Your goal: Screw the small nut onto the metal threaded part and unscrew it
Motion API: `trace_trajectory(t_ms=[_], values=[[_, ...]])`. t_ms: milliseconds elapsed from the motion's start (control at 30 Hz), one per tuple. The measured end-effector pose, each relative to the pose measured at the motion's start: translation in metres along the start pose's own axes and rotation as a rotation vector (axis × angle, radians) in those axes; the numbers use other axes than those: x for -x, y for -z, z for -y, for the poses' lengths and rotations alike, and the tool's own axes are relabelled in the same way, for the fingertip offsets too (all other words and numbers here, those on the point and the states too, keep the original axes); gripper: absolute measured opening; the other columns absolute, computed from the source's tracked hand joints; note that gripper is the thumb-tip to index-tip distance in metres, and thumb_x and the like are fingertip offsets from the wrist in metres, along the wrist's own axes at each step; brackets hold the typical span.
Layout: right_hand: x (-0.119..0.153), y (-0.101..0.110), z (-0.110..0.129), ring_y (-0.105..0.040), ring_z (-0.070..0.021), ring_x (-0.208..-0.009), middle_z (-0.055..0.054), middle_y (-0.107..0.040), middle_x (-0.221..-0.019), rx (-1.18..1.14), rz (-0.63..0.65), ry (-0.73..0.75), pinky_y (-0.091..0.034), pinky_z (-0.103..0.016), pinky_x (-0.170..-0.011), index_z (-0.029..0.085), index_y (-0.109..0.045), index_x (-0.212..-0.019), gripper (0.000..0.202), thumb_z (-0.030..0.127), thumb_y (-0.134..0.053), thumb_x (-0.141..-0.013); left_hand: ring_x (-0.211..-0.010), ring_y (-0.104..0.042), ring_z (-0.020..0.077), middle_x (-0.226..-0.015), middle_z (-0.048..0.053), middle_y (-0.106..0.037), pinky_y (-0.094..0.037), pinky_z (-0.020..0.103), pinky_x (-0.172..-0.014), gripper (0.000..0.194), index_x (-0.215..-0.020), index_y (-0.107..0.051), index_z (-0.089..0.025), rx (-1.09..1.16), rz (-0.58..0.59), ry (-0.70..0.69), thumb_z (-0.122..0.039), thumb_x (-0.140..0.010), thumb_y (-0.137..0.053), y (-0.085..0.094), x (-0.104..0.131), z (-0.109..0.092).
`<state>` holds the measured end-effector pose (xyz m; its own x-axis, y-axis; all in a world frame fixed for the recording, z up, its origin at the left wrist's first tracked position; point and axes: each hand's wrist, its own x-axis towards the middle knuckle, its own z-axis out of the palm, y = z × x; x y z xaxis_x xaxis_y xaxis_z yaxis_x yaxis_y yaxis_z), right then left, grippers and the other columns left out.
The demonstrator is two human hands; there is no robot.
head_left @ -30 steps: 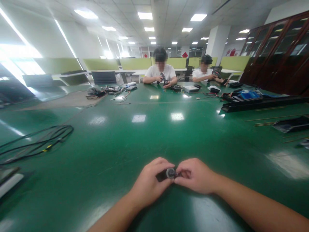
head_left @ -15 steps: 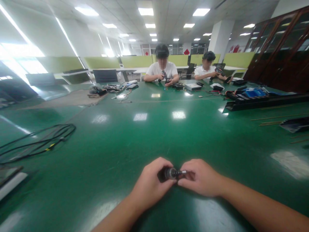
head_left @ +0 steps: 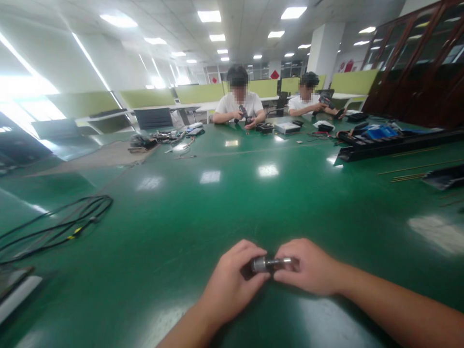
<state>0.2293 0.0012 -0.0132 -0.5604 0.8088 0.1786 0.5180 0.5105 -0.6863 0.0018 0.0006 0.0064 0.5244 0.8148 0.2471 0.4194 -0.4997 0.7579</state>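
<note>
Near the front edge of the table, my left hand point(head_left: 237, 273) is closed around a dark cylindrical tool point(head_left: 259, 264) with a grey metal collar, held lying sideways. A thin shiny metal shaft point(head_left: 281, 261) sticks out of the collar to the right. My right hand point(head_left: 308, 268) is closed at the far end of this shaft, thumb below and fingers curled above and behind it. The rear of the tool is hidden inside my left palm, so its exact kind does not show.
A green table point(head_left: 188, 212) spreads out ahead. Black cables point(head_left: 87, 212) lie coiled at left. Thin brass-coloured rods point(head_left: 409, 178), a black channel point(head_left: 384, 147) and blue parts point(head_left: 380, 131) lie at right. Two people sit across the table, each holding a dark tool point(head_left: 243, 112).
The tool has turned so its collar and shaft show more from the side, with more shaft exposed. Both hands have shifted slightly right in view. The camera has tilted a little.
</note>
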Motion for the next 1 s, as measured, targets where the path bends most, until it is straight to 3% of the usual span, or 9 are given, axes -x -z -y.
trace_trajectory(t_ms=[200, 333, 1000], values=[[0.0016, 0.0012, 0.0007, -0.052, -0.0114, -0.058, 0.003, -0.06, -0.066, -0.05, -0.015, -0.059, -0.035, -0.023, -0.058, 0.019, -0.07, -0.085, 0.014, 0.033, -0.07, -0.082, -0.092, -0.06, 0.0135, -0.099, 0.0, -0.063, -0.047, 0.024, -0.081, 0.025, -0.103, -0.067, -0.025, -0.015, -0.022, -0.026, -0.013, -0.08, -0.071, -0.0016, 0.0003, 0.0], [0.0021, 0.0014, -0.0003, -0.053, -0.0119, -0.059, 0.002, -0.063, -0.071, -0.123, -0.041, -0.103, -0.038, -0.022, -0.056, 0.02, -0.071, -0.095, 0.019, 0.032, -0.072, -0.08, -0.09, -0.06, 0.0136, -0.097, 0.001, -0.064, -0.047, 0.025, -0.08, 0.023, -0.101, -0.068, -0.024, -0.03, -0.022, -0.044, -0.014, -0.081, -0.071, -0.0016, -0.001, -0.0018], [0.0023, 0.0016, -0.0031, -0.053, -0.0113, -0.058, 0.002, -0.062, -0.07, -0.142, -0.031, -0.089, -0.038, -0.021, -0.054, 0.019, -0.071, -0.095, 0.022, 0.03, -0.074, -0.077, -0.089, -0.064, 0.0156, -0.096, 0.001, -0.07, -0.049, 0.027, -0.081, 0.021, -0.101, -0.067, -0.023, -0.082, -0.058, -0.036, -0.019, -0.08, -0.07, -0.0041, 0.002, -0.0024]])
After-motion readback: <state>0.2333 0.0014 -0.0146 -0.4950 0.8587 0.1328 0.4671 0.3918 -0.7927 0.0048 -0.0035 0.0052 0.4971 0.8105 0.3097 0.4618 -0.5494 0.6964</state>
